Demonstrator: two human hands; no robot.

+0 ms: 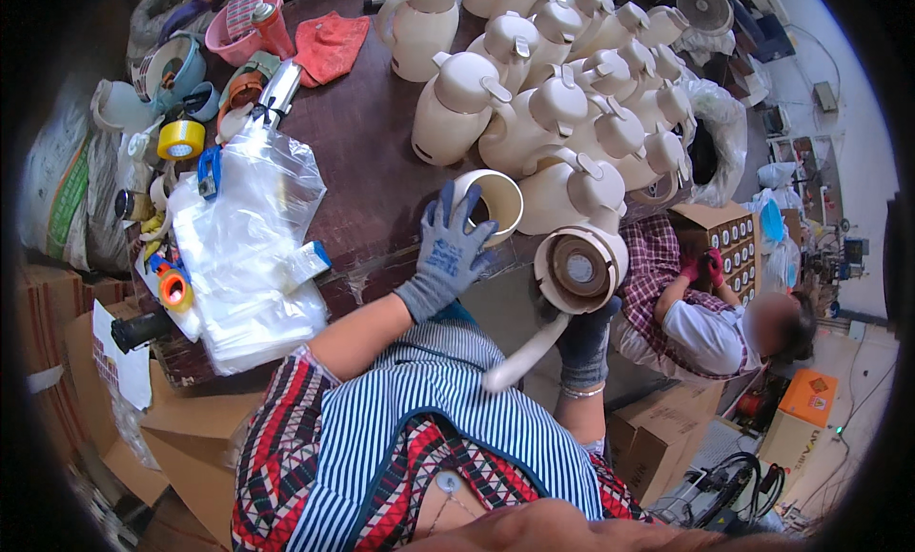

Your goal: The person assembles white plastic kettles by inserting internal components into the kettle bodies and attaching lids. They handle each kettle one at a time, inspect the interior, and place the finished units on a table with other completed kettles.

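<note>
My left hand point(446, 249), in a grey-blue work glove, has its fingers at a cream plastic ring point(512, 209) over the table. The fingers overlap the ring's near side and seem to grip it. In my right hand point(583, 344), also gloved, is a cream jug point(540, 272), tipped so its round end with a brown inside faces up. Its long pale handle point(524, 355) points down and left over my apron. The jug's body hides most of the right fingers. Just beyond stand several cream lidded jugs point(452, 113), closely grouped.
A stack of clear plastic bags point(253, 209), yellow tape point(181, 139) and tubs point(176, 71) crowd the dark table's point(372, 180) left. A red cloth point(330, 47) lies behind. Another person point(705, 314) in pink gloves works right beside an open carton point(726, 247). Cardboard boxes point(662, 438) flank me.
</note>
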